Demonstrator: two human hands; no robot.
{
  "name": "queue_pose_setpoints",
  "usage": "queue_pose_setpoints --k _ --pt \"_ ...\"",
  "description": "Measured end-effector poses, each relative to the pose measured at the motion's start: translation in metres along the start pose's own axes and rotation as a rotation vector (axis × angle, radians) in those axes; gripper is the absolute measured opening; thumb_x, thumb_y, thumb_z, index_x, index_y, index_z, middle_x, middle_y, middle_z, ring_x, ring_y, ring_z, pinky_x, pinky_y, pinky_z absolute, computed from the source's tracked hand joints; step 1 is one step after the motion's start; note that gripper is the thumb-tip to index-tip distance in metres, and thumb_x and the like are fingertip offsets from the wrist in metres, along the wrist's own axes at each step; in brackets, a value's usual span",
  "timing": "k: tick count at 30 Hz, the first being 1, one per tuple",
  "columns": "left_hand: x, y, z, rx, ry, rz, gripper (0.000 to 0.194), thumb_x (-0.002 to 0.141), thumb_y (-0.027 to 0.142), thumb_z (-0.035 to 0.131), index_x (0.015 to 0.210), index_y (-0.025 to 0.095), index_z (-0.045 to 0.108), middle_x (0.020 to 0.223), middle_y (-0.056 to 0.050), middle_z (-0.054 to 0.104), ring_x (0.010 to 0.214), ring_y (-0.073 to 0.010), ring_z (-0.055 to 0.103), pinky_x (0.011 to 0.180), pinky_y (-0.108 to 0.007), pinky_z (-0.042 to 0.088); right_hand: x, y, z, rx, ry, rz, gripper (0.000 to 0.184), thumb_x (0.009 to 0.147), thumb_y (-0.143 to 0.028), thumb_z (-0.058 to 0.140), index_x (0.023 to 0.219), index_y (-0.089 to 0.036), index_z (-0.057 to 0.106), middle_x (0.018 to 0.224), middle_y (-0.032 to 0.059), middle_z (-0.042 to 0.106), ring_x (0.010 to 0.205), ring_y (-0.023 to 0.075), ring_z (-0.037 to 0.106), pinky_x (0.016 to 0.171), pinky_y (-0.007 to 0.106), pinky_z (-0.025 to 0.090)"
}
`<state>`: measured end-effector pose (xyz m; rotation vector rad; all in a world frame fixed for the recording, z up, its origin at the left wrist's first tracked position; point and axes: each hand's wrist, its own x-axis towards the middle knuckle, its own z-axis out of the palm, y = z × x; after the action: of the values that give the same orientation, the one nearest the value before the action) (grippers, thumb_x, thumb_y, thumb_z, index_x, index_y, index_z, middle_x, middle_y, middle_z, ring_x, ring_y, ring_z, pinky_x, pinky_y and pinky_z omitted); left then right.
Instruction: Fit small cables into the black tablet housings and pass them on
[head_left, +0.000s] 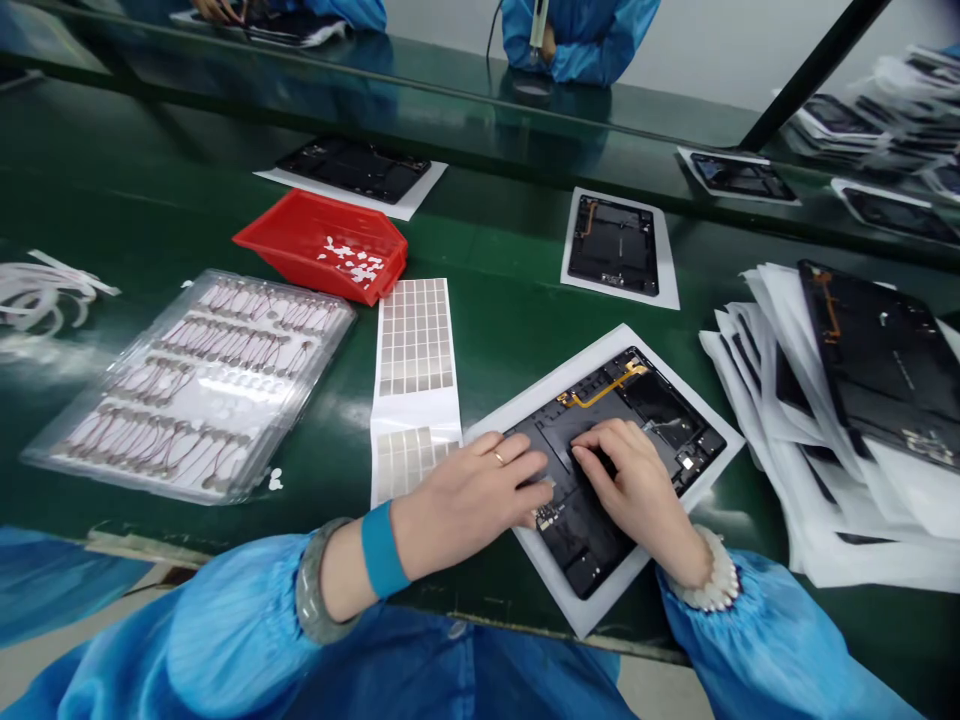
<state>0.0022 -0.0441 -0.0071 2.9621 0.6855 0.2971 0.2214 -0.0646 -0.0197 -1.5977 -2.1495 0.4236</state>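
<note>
A black tablet back housing [600, 415], with an orange flex cable [602, 388] near its top edge, lies at a slant on a white sheet [541, 388] in front of me. My left hand [480, 497] rests over the housing's left edge, its fingers bent and held together against it. Over the middle of the housing is my right hand [634, 485], thumb and forefinger pinched close to the surface. Whatever sits between those fingertips is too small or hidden to make out. Beside my left hand lies a sheet of greyish square stickers [415, 340], partly covered by that hand.
Left is a clear tray [202, 385] of small wired parts. A red bin [319, 240] holds white bits. Stacked housings with white sheets [862, 400] stand right; another housing [615, 245] lies farther back. Co-workers in blue sleeves [600, 50] sit across the bench.
</note>
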Motion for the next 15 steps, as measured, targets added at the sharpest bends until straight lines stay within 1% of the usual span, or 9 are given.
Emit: queue_pose_setpoints --k 2,6,9,12,15 --pt "-0.0003 -0.0008 0.0002 -0.010 0.014 -0.026 0.028 0.083 0.043 0.066 0.100 0.023 0.058 0.103 -0.002 0.058 0.098 -0.0229 0.049 0.078 -0.035 0.035 0.0001 0.0000 -0.0009 0.004 -0.004 -0.001 0.016 0.093 -0.028 0.047 0.086 -0.020 0.059 0.084 0.0052 0.059 0.081 0.0200 0.051 0.074 0.035 0.041" --pt "0.0001 -0.0017 -0.0010 -0.040 0.011 -0.025 0.021 0.084 0.039 0.065 0.097 0.024 0.059 0.106 -0.001 0.057 0.100 -0.0218 0.048 0.079 -0.033 0.033 0.0002 0.0000 -0.0022 0.009 -0.014 0.003 0.018 0.094 -0.028 0.046 0.085 -0.020 0.059 0.082 0.0048 0.059 0.080 0.0197 0.050 0.072 0.034 0.040" --pt "0.0004 -0.0023 -0.0028 -0.054 0.026 -0.068 0.026 0.082 0.043 0.067 0.099 0.025 0.060 0.106 -0.002 0.057 0.100 -0.0227 0.047 0.078 -0.034 0.033 0.0002 0.0002 -0.0023 0.018 -0.019 0.006 0.018 0.094 -0.028 0.045 0.085 -0.020 0.059 0.081 0.0046 0.059 0.080 0.0196 0.050 0.073 0.034 0.040" --pt "0.0000 -0.0027 -0.0040 -0.056 0.027 -0.045 0.025 0.083 0.041 0.067 0.099 0.024 0.060 0.107 -0.001 0.057 0.100 -0.0222 0.047 0.079 -0.033 0.033 0.0000 0.0007 -0.0023 0.023 -0.026 0.012 0.018 0.094 -0.029 0.045 0.086 -0.021 0.059 0.081 0.0047 0.059 0.080 0.0200 0.051 0.073 0.035 0.040" --pt "-0.0006 -0.0031 -0.0038 -0.072 0.028 -0.072 0.026 0.084 0.044 0.065 0.101 0.024 0.060 0.108 -0.003 0.056 0.102 -0.0229 0.046 0.079 -0.033 0.032 0.0000 0.0005 -0.0025 0.026 -0.028 0.014 0.018 0.094 -0.029 0.045 0.085 -0.021 0.059 0.081 0.0046 0.060 0.080 0.0198 0.051 0.073 0.035 0.040"
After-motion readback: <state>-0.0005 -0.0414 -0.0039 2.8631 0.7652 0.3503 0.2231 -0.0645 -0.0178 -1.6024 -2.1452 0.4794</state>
